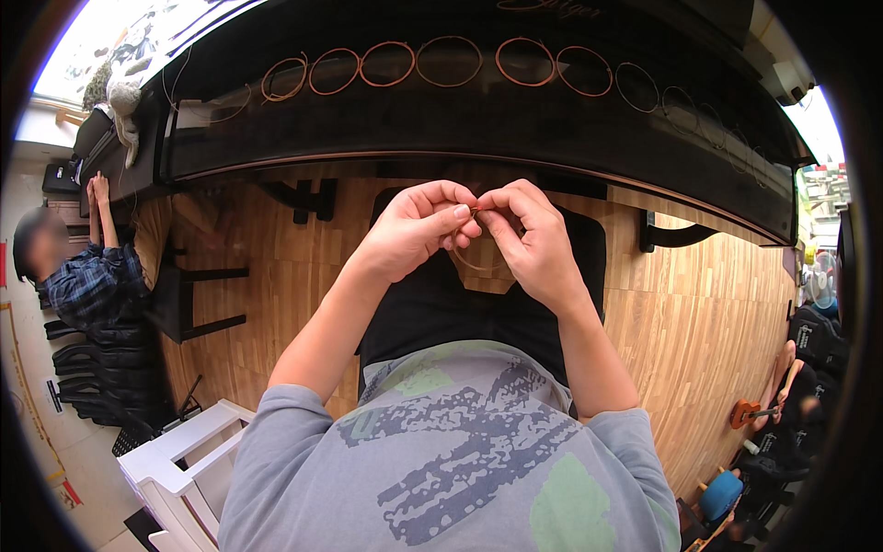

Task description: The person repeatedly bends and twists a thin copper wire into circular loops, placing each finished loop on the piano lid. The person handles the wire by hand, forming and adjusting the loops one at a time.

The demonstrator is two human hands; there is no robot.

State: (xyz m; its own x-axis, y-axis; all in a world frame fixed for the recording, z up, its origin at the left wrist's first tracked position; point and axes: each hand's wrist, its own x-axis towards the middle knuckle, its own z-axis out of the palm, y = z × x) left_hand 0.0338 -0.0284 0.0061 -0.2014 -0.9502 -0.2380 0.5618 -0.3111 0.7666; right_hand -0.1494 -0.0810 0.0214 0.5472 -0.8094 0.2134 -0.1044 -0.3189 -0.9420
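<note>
Just above the black-clad lap (451, 322), the person's left hand (409, 230) and right hand (533, 241) come together, thumbs and fingers pinched closed on one copper-coloured coil (476, 267); the fingertips meet at its upper edge, where they hide the exact hold, and its lower arc hangs between the hands; beyond them stretches a long, glossy black surface (460, 124), bearing a curved row of separate rings; six brownish-copper rings (525, 39) lie toward the left and middle, with a wider gap between the fourth and fifth; thin, pale rings (636, 63) carry on to the right, the last too faint to count; pale wooden flooring (681, 313) spreads below; at the far left sits another person (87, 285) in a plaid shirt, arms stretched forward; a white frame (184, 465) stands at lower left, and a small orange-brown stringed instrument (745, 414) lies at right.
</note>
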